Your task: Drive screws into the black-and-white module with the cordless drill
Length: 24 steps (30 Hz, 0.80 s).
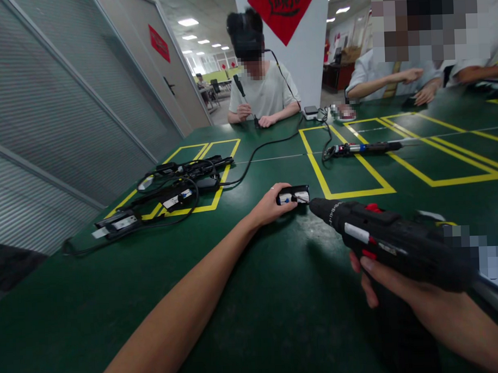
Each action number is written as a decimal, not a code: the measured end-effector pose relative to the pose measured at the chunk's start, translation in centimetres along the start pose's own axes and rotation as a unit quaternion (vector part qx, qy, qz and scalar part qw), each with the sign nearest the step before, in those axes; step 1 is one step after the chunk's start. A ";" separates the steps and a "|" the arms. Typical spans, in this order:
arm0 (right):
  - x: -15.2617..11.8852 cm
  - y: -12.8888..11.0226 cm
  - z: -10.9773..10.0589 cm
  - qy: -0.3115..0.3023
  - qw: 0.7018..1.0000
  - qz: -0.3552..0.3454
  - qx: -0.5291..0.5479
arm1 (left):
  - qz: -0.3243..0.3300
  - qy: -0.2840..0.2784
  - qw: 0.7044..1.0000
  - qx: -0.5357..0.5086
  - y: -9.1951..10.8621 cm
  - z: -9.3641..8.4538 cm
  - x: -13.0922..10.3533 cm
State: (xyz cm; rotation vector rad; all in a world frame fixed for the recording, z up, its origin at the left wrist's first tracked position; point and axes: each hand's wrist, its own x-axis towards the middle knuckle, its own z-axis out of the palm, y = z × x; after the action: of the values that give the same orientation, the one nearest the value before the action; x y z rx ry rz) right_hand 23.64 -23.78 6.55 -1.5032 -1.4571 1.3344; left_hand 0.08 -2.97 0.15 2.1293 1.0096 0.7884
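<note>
My right hand is wrapped round the grip of a black power drill with red accents. The drill points left and away from me, and its thin bit reaches a small black box-shaped part with white labels and a blue spot on its near side. Whether the bit is inside the part or only touches it, I cannot tell. My left hand is closed on the left end of this part, thumb in front, holding it on the green table.
Black devices with tangled cables lie at the left, inside yellow tape. A black-and-silver soldering-iron-like tool lies beyond the drill. Across the table, a person in a headset holds a screwdriver; other people sit at the right.
</note>
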 end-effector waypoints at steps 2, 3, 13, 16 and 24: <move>0.0 -0.1 0.1 0.004 1.000 -0.003 0.017 | -0.003 -0.001 1.000 0.000 0.0 0.0 0.0; 0.1 -0.2 0.2 0.006 1.000 -0.004 0.022 | -0.004 -0.002 1.000 0.000 0.1 0.0 0.0; 0.0 -1.0 0.3 0.016 1.000 -0.008 0.004 | -0.010 0.006 1.000 -0.006 -0.2 0.0 0.0; -0.1 -1.2 0.5 0.012 1.000 -0.023 -0.003 | -0.009 0.004 1.000 -0.003 -0.3 0.0 0.0; -0.9 -1.5 0.6 0.022 0.999 -0.019 -0.022 | 0.001 0.004 1.000 0.000 -0.4 -0.1 0.2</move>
State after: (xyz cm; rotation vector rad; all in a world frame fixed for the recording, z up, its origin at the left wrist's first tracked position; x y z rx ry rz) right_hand 22.74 -24.54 7.98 -1.5150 -1.4885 1.2466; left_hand -0.05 -2.55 -0.02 2.1284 1.0120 0.7982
